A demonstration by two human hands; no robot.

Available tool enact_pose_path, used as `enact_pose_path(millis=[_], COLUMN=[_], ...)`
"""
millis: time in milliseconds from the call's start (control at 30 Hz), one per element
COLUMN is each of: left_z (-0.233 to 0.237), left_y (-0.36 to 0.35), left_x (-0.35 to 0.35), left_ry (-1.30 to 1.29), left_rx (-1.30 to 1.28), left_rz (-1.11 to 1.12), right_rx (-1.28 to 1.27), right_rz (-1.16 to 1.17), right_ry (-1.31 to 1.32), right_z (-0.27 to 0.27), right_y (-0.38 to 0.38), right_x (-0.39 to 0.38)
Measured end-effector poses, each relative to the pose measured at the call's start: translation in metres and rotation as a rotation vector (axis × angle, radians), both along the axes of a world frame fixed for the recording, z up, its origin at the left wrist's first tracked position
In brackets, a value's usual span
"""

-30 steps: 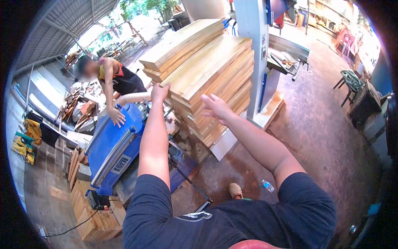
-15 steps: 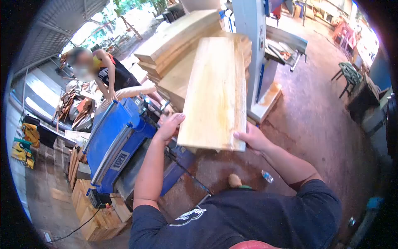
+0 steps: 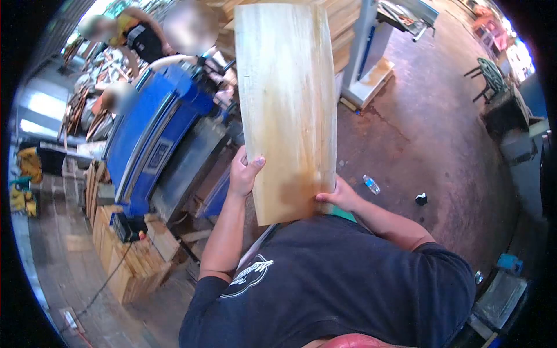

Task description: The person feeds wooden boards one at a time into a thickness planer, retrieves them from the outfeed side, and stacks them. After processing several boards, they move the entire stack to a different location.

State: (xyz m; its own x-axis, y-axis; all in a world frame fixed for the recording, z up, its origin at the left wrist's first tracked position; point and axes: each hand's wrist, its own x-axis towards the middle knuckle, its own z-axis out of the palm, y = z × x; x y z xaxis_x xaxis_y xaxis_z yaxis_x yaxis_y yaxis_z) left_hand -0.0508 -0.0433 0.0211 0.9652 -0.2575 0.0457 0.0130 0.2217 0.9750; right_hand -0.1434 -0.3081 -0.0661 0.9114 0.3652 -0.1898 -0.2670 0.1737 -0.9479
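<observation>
A wide pale wooden board (image 3: 284, 104) is held up in front of my body, its long side pointing away from me. My left hand (image 3: 246, 171) grips its left edge, thumb resting on the top face. On the opposite edge, lower down, my right hand (image 3: 337, 195) clasps the board with its thumb on top as well. The fingers beneath the board are hidden. A darker shadow lies on the board's near end, close to my shirt.
To the left stands a blue woodworking machine (image 3: 156, 133). Stacked timber (image 3: 342, 29) rises behind the board. Wooden blocks (image 3: 130, 261) sit at lower left. A plastic bottle (image 3: 371, 184) lies on the floor at right. Another person (image 3: 145, 37) is beyond the machine.
The board has come closer to my body and now reaches higher in view, with both hands still gripping its edges. My view has tilted down and shifted.
</observation>
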Motion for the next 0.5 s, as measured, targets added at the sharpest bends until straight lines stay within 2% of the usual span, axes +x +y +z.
enact_pose_path(millis=[133, 200, 233, 300, 400, 467, 500], left_z=[-0.025, -0.037, -0.046, -0.073, -0.115, -0.134, -0.146], left_y=[0.069, 0.099, 0.115, 0.143, 0.181, 0.195, 0.203], left_x=[-0.076, -0.121, -0.140, -0.173, -0.204, -0.219, -0.223], left_ry=[0.055, 0.292, 0.278, 0.244, 0.344, 0.346, 0.439], left_rx=[-0.100, -0.222, -0.237, 0.009, -0.082, -0.193, -0.220], left_rz=[0.191, 0.417, 0.471, 0.601, 0.610, 0.669, 0.678], right_rx=[-0.047, -0.134, -0.132, -0.089, -0.034, -0.142, -0.136], right_rz=[0.182, 0.280, 0.286, 0.381, 0.402, 0.409, 0.421], right_ry=[-0.088, -0.106, -0.044, 0.019, 0.121, 0.300, 0.272], right_z=[-0.007, -0.018, -0.021, -0.025, -0.021, -0.027, -0.037], right_y=[0.051, 0.082, 0.100, 0.130, 0.166, 0.183, 0.190], right_x=[-0.017, -0.037, -0.050, -0.061, -0.069, -0.069, -0.070])
